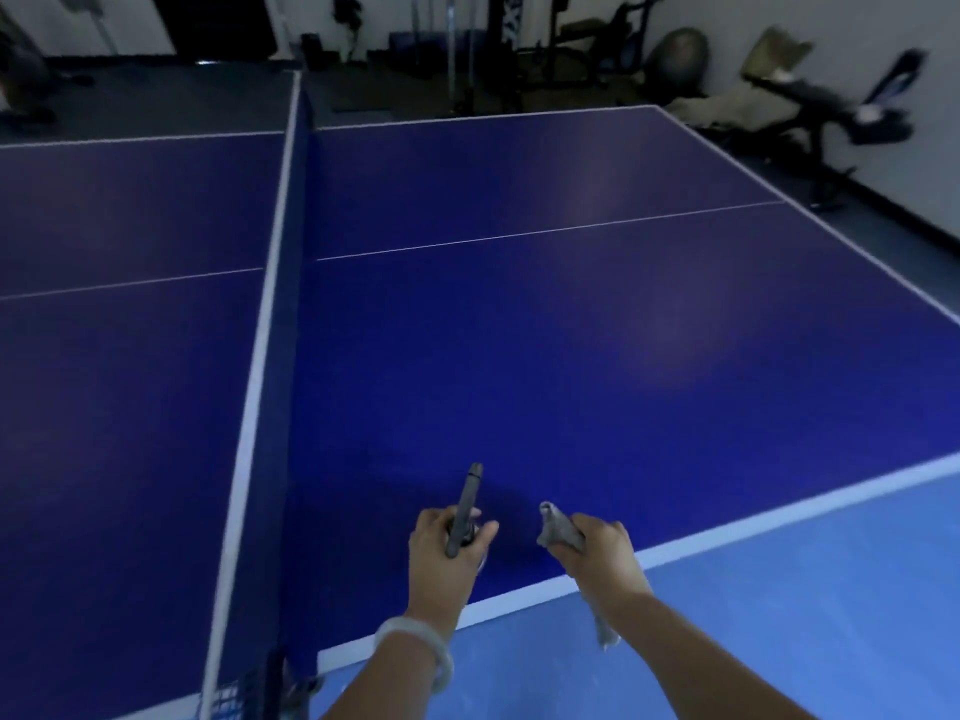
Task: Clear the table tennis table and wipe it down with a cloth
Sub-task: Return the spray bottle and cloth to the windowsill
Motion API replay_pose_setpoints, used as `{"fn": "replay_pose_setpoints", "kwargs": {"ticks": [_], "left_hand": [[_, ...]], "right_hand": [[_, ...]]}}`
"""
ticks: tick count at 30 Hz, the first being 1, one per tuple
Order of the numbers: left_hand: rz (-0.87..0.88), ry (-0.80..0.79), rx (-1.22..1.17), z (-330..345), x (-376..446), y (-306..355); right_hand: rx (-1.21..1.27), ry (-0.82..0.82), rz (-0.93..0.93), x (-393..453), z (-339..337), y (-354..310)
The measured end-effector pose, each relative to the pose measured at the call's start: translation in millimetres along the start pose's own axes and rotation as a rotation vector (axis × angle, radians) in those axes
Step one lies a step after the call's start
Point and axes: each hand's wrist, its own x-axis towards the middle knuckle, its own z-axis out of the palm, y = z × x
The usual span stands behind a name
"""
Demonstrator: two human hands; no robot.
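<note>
Hands over blue table

Dim, bluish, underexposed. Soft pale sheen on the table toward 2 o'clock, no hard glare. Faint shadow on the surface just above the hands. Motion blur throughout, heaviest at 1 o'clock on the bench. Wide-angle bowing of lines near the edges. Far background murky, soft.

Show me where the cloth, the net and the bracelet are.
cloth (pixel 560 530), head view, on the bunched part above the right fist.
net (pixel 291 324), head view, on its dark mesh mid-table.
bracelet (pixel 415 648), head view, on the band round the left wrist.
</note>
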Motion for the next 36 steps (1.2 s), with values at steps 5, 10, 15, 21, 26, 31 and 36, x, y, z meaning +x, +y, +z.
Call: {"fn": "replay_pose_setpoints", "kwargs": {"ticks": [5,10,15,21,26,31,36], "left_hand": [[-0.039,-0.186,0.017,55.6,-24.2,24.6],[0.002,-0.414,0.125,129.0,-68.7,53.6],[0.04,-0.519,0.154,232.6,-145.0,78.2],[0.063,-0.746,0.198,378.3,-254.1,97.6],[0.133,-0.877,0.275,484.0,-332.3,114.3],[0.21,-1.031,0.391,586.3,-381.9,133.3],[0.236,-1.227,0.463,700.5,-418.1,146.8]], "right_hand": [[0.071,0.126,0.094,-29.8,-50.1,56.2],[0.054,0.219,0.166,-74.1,-108.7,131.0],[0.073,0.363,0.252,-144.8,-184.8,226.6],[0.13,0.538,0.413,-242.7,-274.3,356.9],[0.196,0.664,0.588,-317.2,-325.3,443.0],[0.243,0.768,0.723,-357.7,-372.7,518.6],[0.351,0.947,0.863,-387.0,-421.2,590.1]]}}
